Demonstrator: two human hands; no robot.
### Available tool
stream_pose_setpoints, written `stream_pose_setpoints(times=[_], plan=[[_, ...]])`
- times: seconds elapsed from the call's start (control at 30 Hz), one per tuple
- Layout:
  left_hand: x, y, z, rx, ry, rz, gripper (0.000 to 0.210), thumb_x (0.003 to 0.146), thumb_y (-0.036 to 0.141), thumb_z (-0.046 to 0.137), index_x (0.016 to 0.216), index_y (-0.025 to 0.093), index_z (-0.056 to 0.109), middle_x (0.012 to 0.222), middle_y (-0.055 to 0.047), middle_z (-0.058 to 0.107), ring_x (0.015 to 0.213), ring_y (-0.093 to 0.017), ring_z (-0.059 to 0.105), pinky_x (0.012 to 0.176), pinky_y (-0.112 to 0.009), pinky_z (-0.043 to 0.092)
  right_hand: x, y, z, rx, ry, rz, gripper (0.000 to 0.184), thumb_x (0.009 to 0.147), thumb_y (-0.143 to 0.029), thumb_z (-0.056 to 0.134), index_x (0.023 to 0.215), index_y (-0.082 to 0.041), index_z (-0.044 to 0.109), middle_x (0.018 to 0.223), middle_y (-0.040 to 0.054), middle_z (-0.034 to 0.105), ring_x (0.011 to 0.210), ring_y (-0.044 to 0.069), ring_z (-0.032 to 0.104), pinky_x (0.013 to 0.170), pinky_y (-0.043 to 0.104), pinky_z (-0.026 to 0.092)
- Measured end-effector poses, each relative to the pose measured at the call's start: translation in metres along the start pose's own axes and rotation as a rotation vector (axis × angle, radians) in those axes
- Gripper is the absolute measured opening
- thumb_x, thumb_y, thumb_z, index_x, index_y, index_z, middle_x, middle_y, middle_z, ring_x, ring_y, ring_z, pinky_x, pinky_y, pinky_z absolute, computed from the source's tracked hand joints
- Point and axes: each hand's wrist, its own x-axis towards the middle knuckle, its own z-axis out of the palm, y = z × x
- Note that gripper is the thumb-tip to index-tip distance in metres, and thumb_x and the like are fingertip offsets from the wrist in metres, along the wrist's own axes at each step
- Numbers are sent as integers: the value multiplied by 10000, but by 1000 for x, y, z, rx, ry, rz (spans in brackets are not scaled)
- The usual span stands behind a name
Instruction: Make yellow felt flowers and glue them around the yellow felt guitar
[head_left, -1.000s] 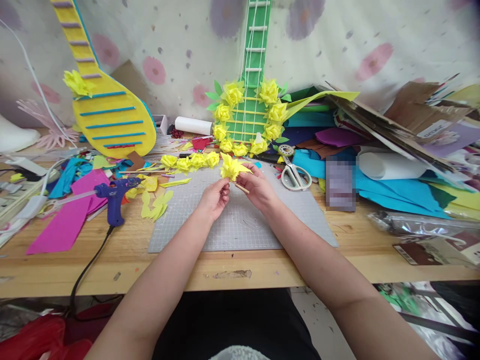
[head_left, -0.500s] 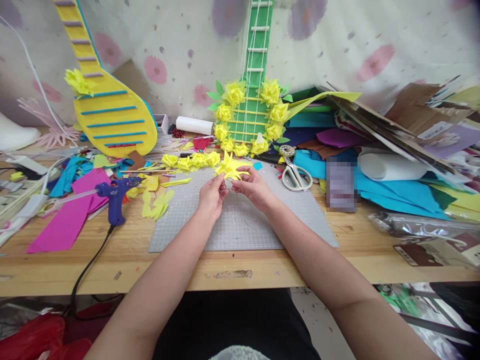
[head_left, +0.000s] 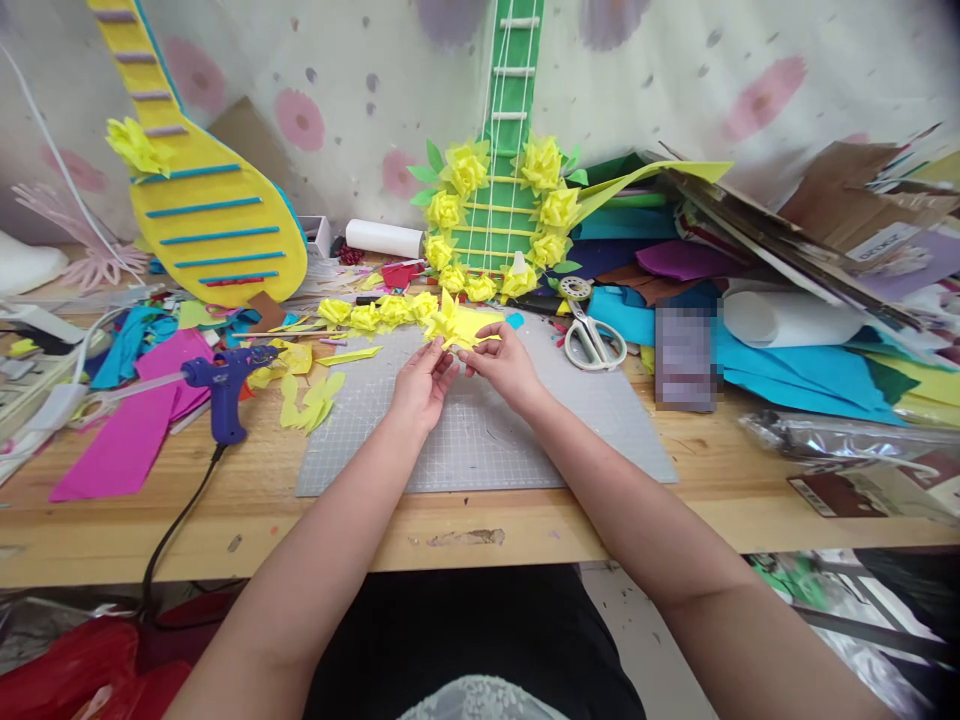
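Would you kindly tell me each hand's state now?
Left hand: closed, holding the yellow paper flower.
Right hand: partly closed at the same flower; grip unclear.

Craft workspace, wooden worktable [head_left: 480, 512], gridded cutting mat [head_left: 480, 460], glue gun [head_left: 226, 390], scissors [head_left: 595, 350], piled coloured sheets [head_left: 810, 380], scattered scraps [head_left: 133, 350], yellow handmade flowers [head_left: 445, 315], two decorated instrument-shaped pieces [head_left: 232, 222]

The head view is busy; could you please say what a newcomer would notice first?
The green guitar shape edged with yellow flowers, at the back centre, probably comes first. The yellow guitar shape with blue bars follows, back left. In front, above the grey mat, the left hand pinches a yellow bloom, the right hand close beside it.
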Motion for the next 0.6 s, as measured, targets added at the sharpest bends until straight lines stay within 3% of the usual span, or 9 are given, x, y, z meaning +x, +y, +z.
stream_pose_setpoints(times=[0.3, 0.6], plan=[[2, 2, 0, 2, 6, 23, 52, 724, 112, 638, 693, 142, 609, 628, 36, 568, 511, -16, 509, 502, -128, 447, -3, 3, 2, 10, -64, -9, 479, 580, -373, 713, 860, -225, 353, 572, -114, 515, 475, 87, 553, 488, 226, 361], [1, 4, 0, 52, 2, 27, 99, 664, 153, 701, 648, 142, 604, 590, 44, 551, 503, -17, 492, 507, -129, 433, -6, 1, 2, 75, -109, 23, 509, 550, -371, 735, 876, -230, 369, 552, -112, 521, 487, 89, 541, 506, 234, 371]])
